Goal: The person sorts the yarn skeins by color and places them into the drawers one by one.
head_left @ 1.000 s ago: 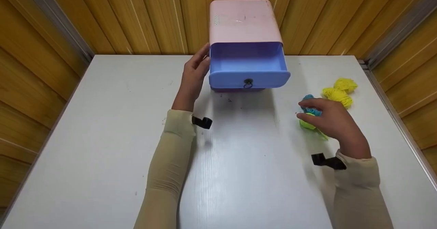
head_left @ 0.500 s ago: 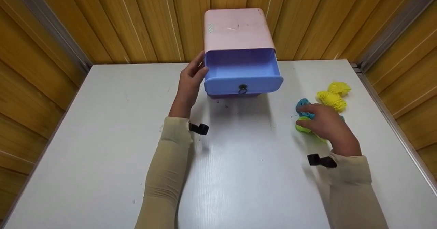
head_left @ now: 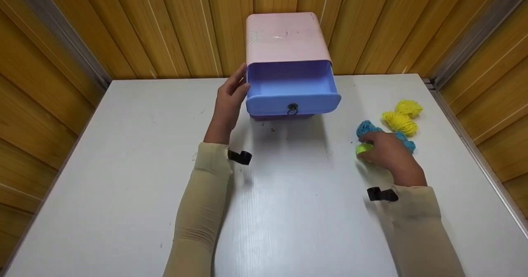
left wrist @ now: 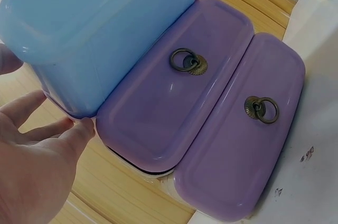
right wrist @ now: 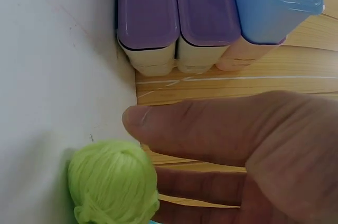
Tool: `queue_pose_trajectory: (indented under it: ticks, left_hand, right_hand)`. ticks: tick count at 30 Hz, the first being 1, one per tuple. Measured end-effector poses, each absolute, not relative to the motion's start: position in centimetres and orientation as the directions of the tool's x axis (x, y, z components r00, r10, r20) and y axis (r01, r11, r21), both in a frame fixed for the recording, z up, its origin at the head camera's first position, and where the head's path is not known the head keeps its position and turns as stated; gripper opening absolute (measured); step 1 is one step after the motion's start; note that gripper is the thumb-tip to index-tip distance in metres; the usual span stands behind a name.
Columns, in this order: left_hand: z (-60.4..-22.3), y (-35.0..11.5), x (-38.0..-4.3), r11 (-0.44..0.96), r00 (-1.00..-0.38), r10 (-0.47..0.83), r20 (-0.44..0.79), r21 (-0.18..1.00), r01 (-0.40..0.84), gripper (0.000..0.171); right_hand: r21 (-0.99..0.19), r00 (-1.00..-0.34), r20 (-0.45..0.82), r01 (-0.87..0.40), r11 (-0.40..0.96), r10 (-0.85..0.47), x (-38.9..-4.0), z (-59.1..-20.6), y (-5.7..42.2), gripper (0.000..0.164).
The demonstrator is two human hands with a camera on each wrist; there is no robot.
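A small chest with a pink top stands at the back of the table. Its top blue drawer is pulled out, and the inside that shows holds nothing. My left hand rests its fingers against the chest's left side, beside the drawer. At the right, my right hand reaches over a lime-green yarn ball and a blue yarn skein. In the right wrist view its thumb is straight and apart from the green ball, with other fingers behind. The hand partly hides both yarns in the head view.
Two yellow yarn bundles lie beyond the right hand. Below the blue drawer are two closed purple drawers with ring pulls. A wooden wall stands behind the white table.
My right hand has come down and slightly left over the green and blue yarn. The left hand stays at the chest's side. The head view has shifted a little.
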State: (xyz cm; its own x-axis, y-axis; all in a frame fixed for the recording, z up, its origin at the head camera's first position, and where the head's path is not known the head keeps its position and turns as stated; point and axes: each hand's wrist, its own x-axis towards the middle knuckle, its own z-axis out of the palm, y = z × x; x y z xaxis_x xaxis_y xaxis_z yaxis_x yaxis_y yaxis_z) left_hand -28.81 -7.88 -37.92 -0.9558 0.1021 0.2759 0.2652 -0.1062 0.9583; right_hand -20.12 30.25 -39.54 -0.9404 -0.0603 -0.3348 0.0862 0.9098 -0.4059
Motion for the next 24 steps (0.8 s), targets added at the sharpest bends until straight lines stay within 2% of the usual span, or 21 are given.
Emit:
queue_pose_trajectory:
  ticks: [16,24]
  left_hand:
    - [-37.9,-7.9,-28.7,-0.118,-0.959,0.099,0.266,0.96,0.254,0.054]
    - [-37.7,-7.9,-28.6,-0.142,-0.958,0.102,0.268,0.957,0.252,0.054]
  right_hand:
    - [-0.378,-0.947,-0.315,0.071,0.923,-0.056,-20.3,-40.9,29.9,0.046]
    - [-0.382,-0.948,-0.314,0.08,0.921,-0.047,-20.3,-40.1,29.9,0.047]
